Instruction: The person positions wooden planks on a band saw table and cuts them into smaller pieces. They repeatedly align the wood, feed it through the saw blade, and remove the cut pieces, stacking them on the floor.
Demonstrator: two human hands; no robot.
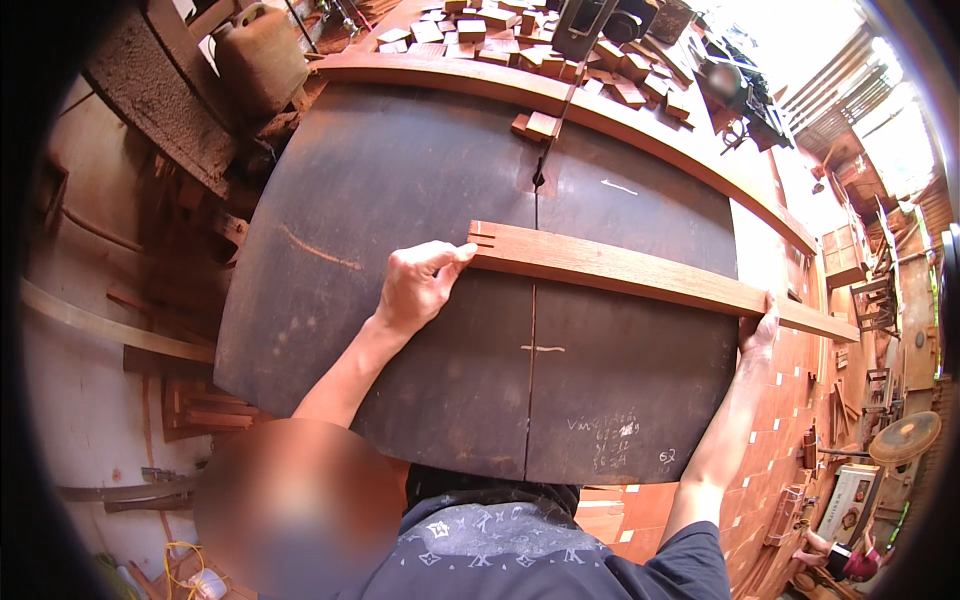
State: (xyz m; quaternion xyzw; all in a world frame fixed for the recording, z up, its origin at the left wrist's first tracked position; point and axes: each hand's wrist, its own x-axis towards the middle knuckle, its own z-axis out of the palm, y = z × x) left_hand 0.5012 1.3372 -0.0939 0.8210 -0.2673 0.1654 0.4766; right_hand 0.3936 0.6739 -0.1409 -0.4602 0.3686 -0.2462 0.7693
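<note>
A long reddish-brown wooden bar lies crosswise over a dark metal saw table. Two short slots are cut into its left end. My left hand pinches that slotted end between thumb and fingers. Toward the other end, my right hand grips the bar from its near side at the table's right edge, its fingers partly hidden by the wood. A thin saw blade comes down to the opening in the table beyond the bar. Small wood blocks sit beside the blade.
A long wooden fence spans the table's far side, with a heap of wood offcuts behind it. At the far left stands a dusty jerrycan. A person is low at the right, near a round fan.
</note>
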